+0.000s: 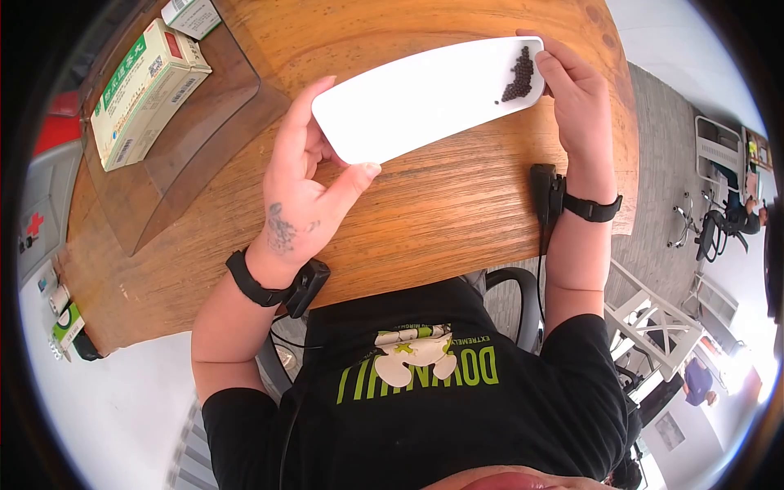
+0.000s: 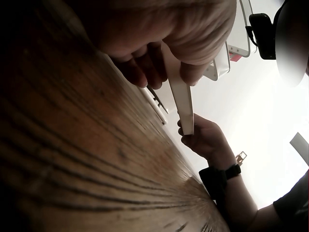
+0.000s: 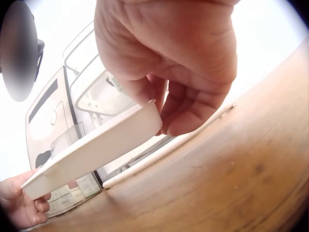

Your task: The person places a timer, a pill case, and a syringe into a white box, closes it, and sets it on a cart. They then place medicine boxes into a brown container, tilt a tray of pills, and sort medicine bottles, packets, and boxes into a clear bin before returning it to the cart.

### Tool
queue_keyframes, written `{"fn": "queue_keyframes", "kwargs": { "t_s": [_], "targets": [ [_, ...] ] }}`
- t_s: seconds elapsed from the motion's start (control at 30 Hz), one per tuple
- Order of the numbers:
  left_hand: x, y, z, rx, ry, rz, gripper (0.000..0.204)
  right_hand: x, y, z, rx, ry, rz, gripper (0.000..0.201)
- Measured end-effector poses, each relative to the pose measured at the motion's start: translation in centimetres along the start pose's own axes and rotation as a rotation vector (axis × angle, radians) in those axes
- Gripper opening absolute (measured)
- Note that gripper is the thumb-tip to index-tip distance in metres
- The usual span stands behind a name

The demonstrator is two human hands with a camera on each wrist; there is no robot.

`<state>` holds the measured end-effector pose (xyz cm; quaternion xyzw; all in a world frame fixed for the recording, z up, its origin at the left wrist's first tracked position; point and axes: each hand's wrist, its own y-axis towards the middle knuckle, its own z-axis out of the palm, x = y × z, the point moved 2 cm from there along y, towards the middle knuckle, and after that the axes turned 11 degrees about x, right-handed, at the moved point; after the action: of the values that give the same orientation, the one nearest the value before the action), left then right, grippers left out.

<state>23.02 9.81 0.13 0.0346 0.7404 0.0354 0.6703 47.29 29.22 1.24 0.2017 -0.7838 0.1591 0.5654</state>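
Observation:
A long white tray [image 1: 425,102] with a low rim is held above the wooden table between both hands. Small dark round pellets [image 1: 519,77] lie gathered at its right end, with one stray pellet just left of the cluster. My left hand [image 1: 306,175] grips the wide left end, thumb at the near corner and fingers around the far corner. At the other end, my right hand [image 1: 578,98] pinches the short side between thumb and fingers. The right wrist view shows the tray's side wall [image 3: 96,150] slanting, its right end higher in that view.
On the left, a white and green medicine box [image 1: 147,98] and a smaller box [image 1: 192,16] stand on a transparent dark sheet [image 1: 212,122] over the wooden table [image 1: 392,237]. A white chair [image 1: 653,314] stands to the right, beyond the table edge.

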Motion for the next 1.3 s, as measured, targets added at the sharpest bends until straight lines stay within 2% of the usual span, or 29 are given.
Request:
{"fn": "queue_keyframes", "kwargs": {
  "t_s": [0.27,0.43,0.53,0.57,0.6,0.67,0.87,0.97,1.07,1.17,1.3],
  "targets": [
    [-0.1,0.0,0.2,-0.026,-0.053,-0.049,0.076,-0.5,0.2,-0.1,0.044,0.036,0.059,0.028],
    [-0.9,-0.2,0.7,-0.019,-0.033,-0.131,0.071,1.0,-0.4,-0.3,-0.020,0.031,0.023,0.029],
    [-2.4,-0.2,0.6,0.032,0.098,-0.332,0.069,1.1,-0.6,-0.2,-0.026,0.054,-0.012,0.029],
    [-2.4,-0.2,1.1,-0.038,0.075,-0.274,0.068,1.1,-0.6,0.1,-0.042,0.050,-0.008,0.029],
    [-2.7,-0.1,1.1,-0.004,0.163,-0.325,0.068,1.1,-0.7,0.1,-0.048,-0.015,-0.031,0.029],
    [-3.2,-0.2,0.6,0.050,0.354,-0.441,0.068,2.1,-1.0,0.6,-0.081,0.040,-0.100,0.030],
    [-3.5,0.0,0.8,0.031,0.434,-0.412,0.068,2.1,-1.2,1.2,-0.119,0.215,-0.151,0.030],
    [-3.1,-0.1,0.6,0.018,0.446,-0.382,0.068,1.8,-1.0,0.9,-0.096,0.166,-0.152,0.029],
    [-2.1,-0.4,0.5,0.030,0.331,-0.317,0.067,1.6,-1.0,0.8,-0.105,0.157,-0.162,0.029],
    [-2.2,-0.4,0.5,0.047,0.313,-0.328,0.067,1.8,-1.0,1.0,-0.102,0.174,-0.140,0.029],
    [-1.6,-0.5,0.5,-0.031,0.265,-0.289,0.068,1.0,-0.7,0.7,-0.104,0.184,-0.107,0.029]
  ]
}}
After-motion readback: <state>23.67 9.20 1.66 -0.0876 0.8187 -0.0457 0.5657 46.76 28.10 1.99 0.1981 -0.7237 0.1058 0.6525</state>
